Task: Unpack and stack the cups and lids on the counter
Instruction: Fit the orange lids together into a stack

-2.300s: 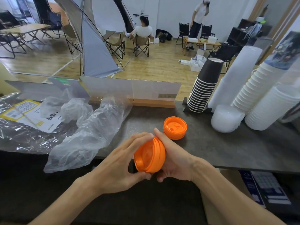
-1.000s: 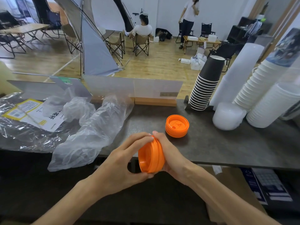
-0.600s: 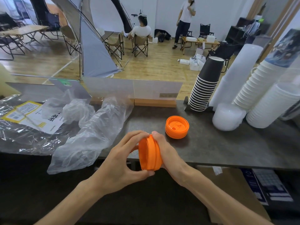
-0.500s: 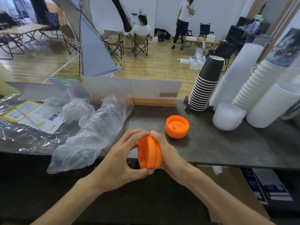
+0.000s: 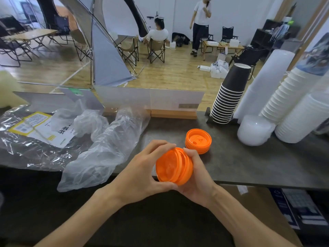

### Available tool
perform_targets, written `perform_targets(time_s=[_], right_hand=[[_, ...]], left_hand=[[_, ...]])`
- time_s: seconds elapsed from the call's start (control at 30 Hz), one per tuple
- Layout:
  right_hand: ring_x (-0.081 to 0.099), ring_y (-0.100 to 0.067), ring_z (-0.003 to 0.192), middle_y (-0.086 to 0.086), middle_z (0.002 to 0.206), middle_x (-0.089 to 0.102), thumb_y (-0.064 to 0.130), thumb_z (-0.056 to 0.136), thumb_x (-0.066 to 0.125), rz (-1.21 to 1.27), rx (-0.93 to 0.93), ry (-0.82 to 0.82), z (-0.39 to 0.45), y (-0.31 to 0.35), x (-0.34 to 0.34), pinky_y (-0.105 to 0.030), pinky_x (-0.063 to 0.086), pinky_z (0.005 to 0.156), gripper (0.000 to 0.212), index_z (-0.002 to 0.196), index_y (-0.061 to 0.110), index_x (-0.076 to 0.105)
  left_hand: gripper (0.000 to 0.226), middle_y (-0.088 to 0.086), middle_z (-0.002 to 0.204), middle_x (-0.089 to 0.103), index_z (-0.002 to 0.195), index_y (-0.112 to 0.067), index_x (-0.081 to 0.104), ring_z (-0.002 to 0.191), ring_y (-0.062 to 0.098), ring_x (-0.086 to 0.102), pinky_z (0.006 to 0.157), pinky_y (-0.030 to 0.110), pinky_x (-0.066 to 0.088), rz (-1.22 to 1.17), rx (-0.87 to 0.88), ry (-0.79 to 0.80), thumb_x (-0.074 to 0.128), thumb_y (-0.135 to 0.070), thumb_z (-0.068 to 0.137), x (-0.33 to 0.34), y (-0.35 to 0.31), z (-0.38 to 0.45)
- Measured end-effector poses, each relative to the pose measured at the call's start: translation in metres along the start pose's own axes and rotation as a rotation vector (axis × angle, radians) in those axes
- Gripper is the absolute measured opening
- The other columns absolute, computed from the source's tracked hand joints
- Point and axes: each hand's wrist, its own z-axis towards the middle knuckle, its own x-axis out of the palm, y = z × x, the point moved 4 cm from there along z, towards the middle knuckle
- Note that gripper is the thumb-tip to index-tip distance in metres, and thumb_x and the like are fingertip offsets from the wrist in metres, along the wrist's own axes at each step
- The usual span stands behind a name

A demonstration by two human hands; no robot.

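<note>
Both my hands gripped a small stack of orange lids at the near edge of the surface, held on its side. My left hand curled round the stack's left face, fingers over the top and thumb under. My right hand cupped the right side, fingers curled behind. Just beyond, a second orange lid pile sat flat on the surface, apart from the held one. Left of it lay crumpled clear plastic wrap, and farther left a clear bag with a printed label. Far right: black cup stack leaning, clear lid pile beside it, white cup stacks leaning too. White divider panel stood along the far edge.
</note>
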Motion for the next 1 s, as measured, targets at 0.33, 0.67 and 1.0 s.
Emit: perform_targets(time_s=[0.33,0.67,1.0], right_hand=[[0.067,-0.032,0.094,-0.022,0.116,0.070,0.062,0.095,0.038,-0.057,0.016,0.068,-0.003,0.004,-0.002,-0.041,0.052,0.071,0.060,0.114,0.019,0.076],[0.062,-0.034,0.096,-0.017,0.113,0.070,0.055,0.103,0.034,-0.227,-0.048,0.053,-0.007,0.011,0.013,-0.040,0.053,0.064,0.044,0.107,0.035,0.073],[0.069,-0.028,0.110,-0.009,0.126,0.066,0.072,0.091,0.034,-0.484,-0.039,0.067,-0.006,0.013,0.008,-0.034,0.057,0.074,0.063,0.137,0.033,0.049]], left_hand=[[0.091,-0.028,0.150,0.027,0.150,-0.049,0.024,0.142,0.002,0.033,0.107,0.023,0.047,-0.282,-0.070,0.101,0.082,-0.044,0.080,0.004,0.008,-0.004],[0.092,-0.032,0.145,0.029,0.144,-0.055,0.019,0.137,-0.005,0.032,0.108,0.020,0.041,-0.117,-0.065,0.125,0.083,-0.050,0.077,0.014,0.006,0.002],[0.081,-0.039,0.133,0.039,0.131,-0.062,0.027,0.125,-0.013,0.045,0.093,0.007,0.046,-0.232,-0.234,-0.004,0.077,-0.068,0.068,0.011,0.009,-0.001]])
